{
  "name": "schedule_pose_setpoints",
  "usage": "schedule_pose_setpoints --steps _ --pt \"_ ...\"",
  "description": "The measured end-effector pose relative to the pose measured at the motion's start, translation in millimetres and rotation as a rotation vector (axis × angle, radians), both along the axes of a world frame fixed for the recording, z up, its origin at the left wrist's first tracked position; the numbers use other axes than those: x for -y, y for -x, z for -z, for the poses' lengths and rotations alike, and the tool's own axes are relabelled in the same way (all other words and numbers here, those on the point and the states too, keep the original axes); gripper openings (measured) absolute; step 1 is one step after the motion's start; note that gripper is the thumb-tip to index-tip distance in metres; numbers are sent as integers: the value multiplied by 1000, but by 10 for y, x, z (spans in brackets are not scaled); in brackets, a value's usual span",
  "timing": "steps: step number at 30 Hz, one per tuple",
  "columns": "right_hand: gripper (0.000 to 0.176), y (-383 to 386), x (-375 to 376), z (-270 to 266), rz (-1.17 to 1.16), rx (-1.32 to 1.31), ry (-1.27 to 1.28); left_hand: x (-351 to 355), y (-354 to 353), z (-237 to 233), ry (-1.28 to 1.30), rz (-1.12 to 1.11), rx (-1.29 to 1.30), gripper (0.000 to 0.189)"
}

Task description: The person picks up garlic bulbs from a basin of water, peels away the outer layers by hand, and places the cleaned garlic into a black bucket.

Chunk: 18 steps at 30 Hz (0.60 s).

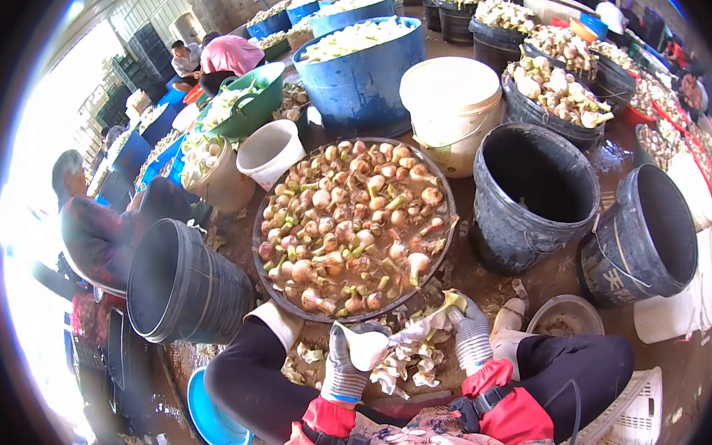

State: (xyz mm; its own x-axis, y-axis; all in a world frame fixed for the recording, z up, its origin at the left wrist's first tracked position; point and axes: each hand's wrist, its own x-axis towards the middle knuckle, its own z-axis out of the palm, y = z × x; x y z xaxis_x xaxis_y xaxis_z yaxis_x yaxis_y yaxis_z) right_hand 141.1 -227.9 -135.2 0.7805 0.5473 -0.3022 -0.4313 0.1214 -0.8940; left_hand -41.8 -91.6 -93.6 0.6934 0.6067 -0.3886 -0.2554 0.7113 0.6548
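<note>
My left hand (343, 369), in a grey striped glove, is closed around a white peeled bulb (367, 348) just below the round tub's near rim. Strips of pale skin (416, 328) stretch from beside the bulb to my right hand (470, 330), whose gloved fingers pinch their upper end. Beyond both hands, the wide dark tub (255, 246) holds muddy water and many unpeeled bulbs with short stems. Loose peelings (394, 373) lie on the ground between my legs.
Black buckets (503, 220) stand at the right and another (189, 283) at the left. A small bowl (568, 315) sits by my right foot, a blue basin (208, 409) lower left. Filled blue tubs (361, 89) stand behind. A seated person (97, 229) is at the left.
</note>
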Motion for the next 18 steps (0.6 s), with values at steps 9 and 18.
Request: schedule_pose_setpoints --steps 9,18 --pt "24 -117 231 -383 21 -88 -491 -341 256 297 387 -394 -60 43" --pt "46 395 125 519 -1093 710 456 -259 -180 330 483 -168 -107 53"
